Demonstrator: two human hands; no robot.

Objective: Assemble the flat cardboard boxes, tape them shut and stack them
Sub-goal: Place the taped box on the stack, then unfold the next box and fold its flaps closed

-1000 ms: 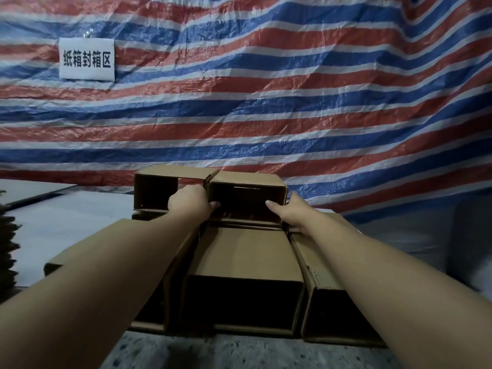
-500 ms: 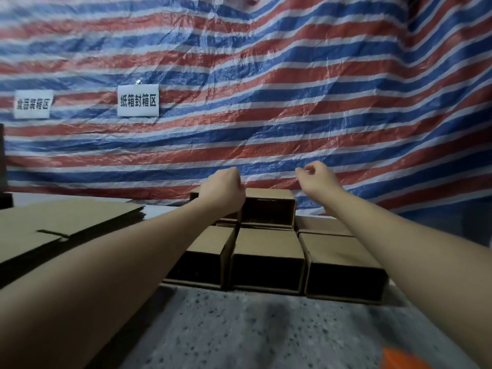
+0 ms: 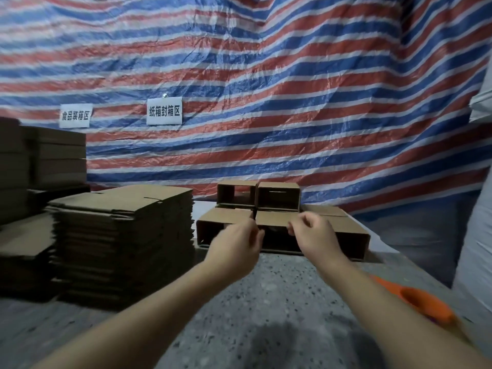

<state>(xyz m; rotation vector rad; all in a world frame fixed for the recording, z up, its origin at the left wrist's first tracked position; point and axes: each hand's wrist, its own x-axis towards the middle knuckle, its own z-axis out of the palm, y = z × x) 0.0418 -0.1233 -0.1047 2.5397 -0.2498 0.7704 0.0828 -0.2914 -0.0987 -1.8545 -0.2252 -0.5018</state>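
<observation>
You have part of the job behind you. Just beyond your fingers (image 3: 253, 237) sit the assembled brown cardboard boxes (image 3: 278, 199), lying on their sides with open mouths facing you: I count three in the lower row and two stacked on top, five in view. No tape shows on any of them from this angle, so I judge the sealing may remain undone.

Your left hand (image 3: 234, 247) and right hand (image 3: 315, 239) hang in the air before the lower row, fingers loosely curled around nothing, touching no box.

Well to the left of your fingers stands a tall pile of flat brown cardboard blanks (image 3: 125, 235), too many to count, with more flat stacks (image 3: 42, 161) behind it. So most of the assembling lies ahead.

Near your right forearm, on the speckled grey floor (image 3: 239, 315), lies one orange object (image 3: 423, 302); I cannot tell what it is.
</observation>
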